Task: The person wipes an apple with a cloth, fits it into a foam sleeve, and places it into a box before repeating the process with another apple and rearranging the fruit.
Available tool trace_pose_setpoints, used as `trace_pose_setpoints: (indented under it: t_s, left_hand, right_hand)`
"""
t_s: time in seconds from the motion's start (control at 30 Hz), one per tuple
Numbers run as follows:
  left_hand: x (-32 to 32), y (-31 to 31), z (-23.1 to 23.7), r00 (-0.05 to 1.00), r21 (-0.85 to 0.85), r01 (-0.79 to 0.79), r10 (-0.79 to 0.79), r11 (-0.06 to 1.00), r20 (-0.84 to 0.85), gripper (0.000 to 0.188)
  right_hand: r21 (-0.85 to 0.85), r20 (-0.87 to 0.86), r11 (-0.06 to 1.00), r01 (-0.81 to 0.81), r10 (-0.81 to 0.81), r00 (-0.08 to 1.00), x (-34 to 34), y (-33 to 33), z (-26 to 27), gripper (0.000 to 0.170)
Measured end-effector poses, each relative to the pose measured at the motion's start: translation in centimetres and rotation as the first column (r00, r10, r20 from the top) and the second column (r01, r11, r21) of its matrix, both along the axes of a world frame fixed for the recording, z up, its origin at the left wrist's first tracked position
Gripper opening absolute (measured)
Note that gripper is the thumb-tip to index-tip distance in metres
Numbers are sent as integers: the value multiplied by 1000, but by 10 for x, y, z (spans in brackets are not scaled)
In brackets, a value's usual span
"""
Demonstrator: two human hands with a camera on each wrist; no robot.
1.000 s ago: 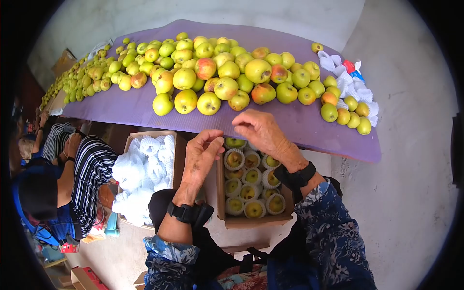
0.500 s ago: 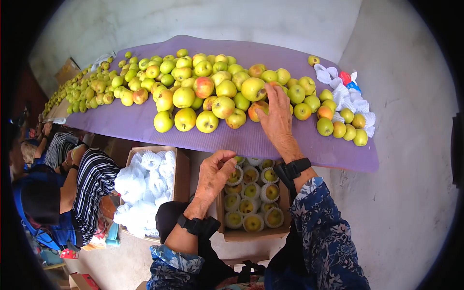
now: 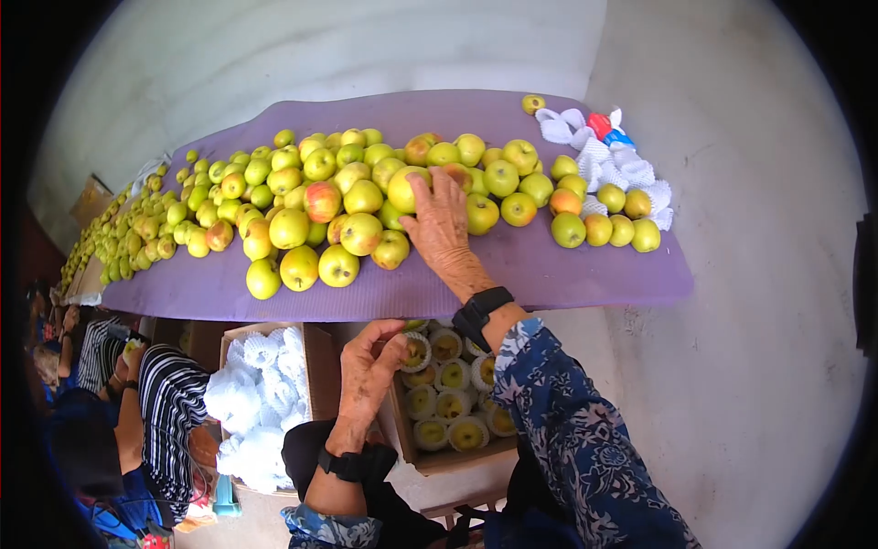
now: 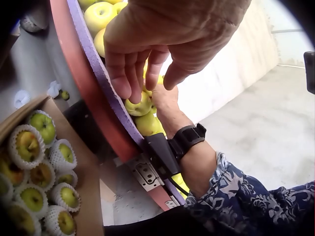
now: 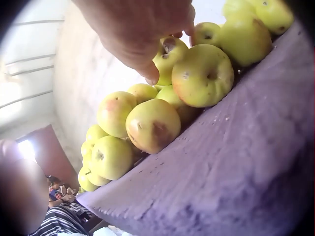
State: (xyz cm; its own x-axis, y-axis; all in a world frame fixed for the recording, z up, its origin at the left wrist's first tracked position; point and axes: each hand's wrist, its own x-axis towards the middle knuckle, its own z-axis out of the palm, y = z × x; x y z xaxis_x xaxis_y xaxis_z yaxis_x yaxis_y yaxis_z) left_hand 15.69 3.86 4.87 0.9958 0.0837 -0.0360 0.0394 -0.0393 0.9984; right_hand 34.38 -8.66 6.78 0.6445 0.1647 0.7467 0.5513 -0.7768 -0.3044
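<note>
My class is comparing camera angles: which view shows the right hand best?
The head view: it shows the right hand from wrist to fingers, at the apples. The left wrist view shows it small, partly behind the left hand; the right wrist view shows it close up, cut off by the top edge.

The back wall is a streaked, pale grey-white plastered wall (image 3: 366,55), meeting at a corner a duller grey, scuffed side wall (image 3: 732,256) on the right, with a pale grey bare floor (image 3: 261,514) below. The furniture includes a long surface with a purple ribbed covering (image 3: 558,274), its reddish-brown edge (image 4: 81,69) fitted with a metal hinge (image 4: 146,174). A white, dark-lined ceiling (image 5: 37,49) and a reddish-brown panel (image 5: 56,152) beside a glaring bright opening (image 5: 27,149) are visible from the right wrist.
</note>
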Motion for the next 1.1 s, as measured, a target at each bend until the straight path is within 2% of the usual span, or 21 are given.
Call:
trace_pose_setpoints:
  t_s: [0.23,0.57,0.7,0.83,0.87,0.9,0.93,0.97,1.1]
  left_hand:
    - [-2,1,-1,1000,0,13,-13,1000,11,20]
    - [1,-4,-9,999,51,33,-33,998,4,21]
    - [3,-2,-14,1000,100,24,-25,995,11,21]
    - [1,1,-9,1000,87,21,-21,996,3,22]
    - [1,2,-7,1000,72,24,-24,997,-2,22]
    - [1,4,-7,999,33,33,-33,999,1,25]
    - [2,8,-7,1000,-11,23,-23,1000,8,29]
    - [2,11,-7,1000,-56,17,-16,998,16,32]
    - [1,19,8,998,-233,-23,36,972,51,48]
  right_hand:
    - [90,15,995,-34,33,999,6,-2,-1,71]
    - [2,-96,1000,-4,4,995,5,-9,6,75]
    - [102,-37,993,-56,60,998,9,-9,0,75]
    - [303,-11,935,-182,195,981,4,-11,4,72]
    - [513,-97,808,-289,390,916,3,-11,4,71]
    - [702,-135,628,-335,580,803,0,-11,8,70]
    - [854,-119,413,-316,747,654,-3,-9,14,69]
    - [908,-71,280,-311,836,544,-10,-12,18,66]
    - [940,-104,208,-272,930,352,-44,-16,30,69]
